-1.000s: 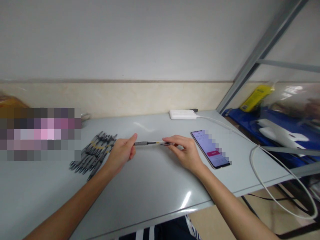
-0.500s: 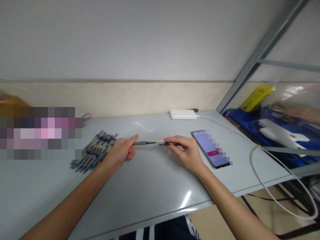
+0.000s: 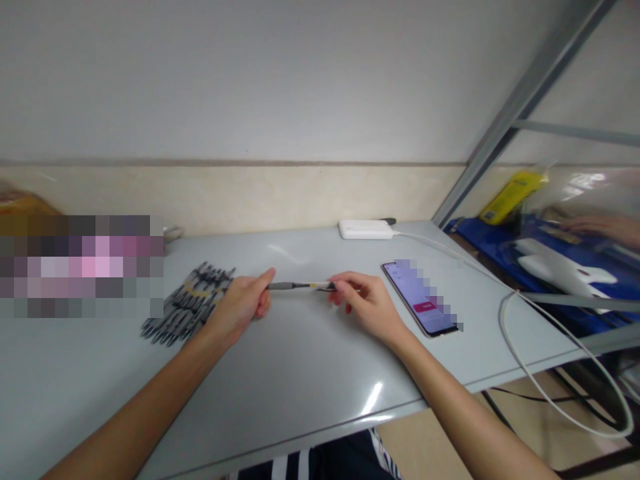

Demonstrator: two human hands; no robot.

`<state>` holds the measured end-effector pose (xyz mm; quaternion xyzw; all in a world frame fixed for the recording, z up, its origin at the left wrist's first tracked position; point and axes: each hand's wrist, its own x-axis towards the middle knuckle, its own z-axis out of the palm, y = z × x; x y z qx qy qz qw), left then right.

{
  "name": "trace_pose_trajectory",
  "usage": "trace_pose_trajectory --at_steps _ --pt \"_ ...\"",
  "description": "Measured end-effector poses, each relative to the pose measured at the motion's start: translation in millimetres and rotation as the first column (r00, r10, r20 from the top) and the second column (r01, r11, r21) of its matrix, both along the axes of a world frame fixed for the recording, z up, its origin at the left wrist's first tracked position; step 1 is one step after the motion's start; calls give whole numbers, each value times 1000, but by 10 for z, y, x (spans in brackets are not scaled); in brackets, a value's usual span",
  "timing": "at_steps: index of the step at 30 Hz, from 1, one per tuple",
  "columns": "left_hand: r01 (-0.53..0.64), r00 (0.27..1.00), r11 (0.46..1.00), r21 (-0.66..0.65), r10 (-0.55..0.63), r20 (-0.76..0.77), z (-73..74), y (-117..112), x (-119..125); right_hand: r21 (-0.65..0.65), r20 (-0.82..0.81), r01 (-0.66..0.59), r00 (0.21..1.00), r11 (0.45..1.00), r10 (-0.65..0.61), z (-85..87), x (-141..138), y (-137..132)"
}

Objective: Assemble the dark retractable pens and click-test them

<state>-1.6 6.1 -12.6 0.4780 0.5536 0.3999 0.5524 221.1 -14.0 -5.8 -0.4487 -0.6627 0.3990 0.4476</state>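
I hold a thin grey pen (image 3: 296, 286) level above the grey table (image 3: 280, 373), one end in each hand. My left hand (image 3: 243, 307) is closed round its left end, thumb along the barrel. My right hand (image 3: 361, 301) pinches the right end, where a yellow band and a dark part show; its fingers are curled in. A pile of several similar grey pens (image 3: 187, 303) lies on the table just left of my left hand.
A phone (image 3: 423, 300) with a lit screen lies right of my right hand. A white power bank (image 3: 365, 229) sits by the wall, its white cable (image 3: 520, 347) looping off the table's right edge. Metal shelving with blue and yellow items (image 3: 510, 193) stands at right, where another person's hand (image 3: 607, 227) shows.
My right hand's fingers have curled tighter on the pen's right end. The pen and my left hand have hardly moved. The other person's hand at far right has come further into view.
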Motion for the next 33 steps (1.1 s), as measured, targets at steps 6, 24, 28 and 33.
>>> trace_pose_trajectory --at_steps 6,24,28,33 --pt "-7 1000 1000 0 7 -3 -11 -1 -1 0 -81 -10 997 1000 10 -27 13 40" --pt "-61 995 998 4 61 74 15 11 11 150 -291 284 928 947 -232 16 71 62" --pt "-69 993 998 -7 69 95 33 3 21 134 -344 375 886 917 -312 0 116 105" --pt "-77 994 997 9 76 78 34 -4 20 97 -361 354 883 930 -299 4 99 99"
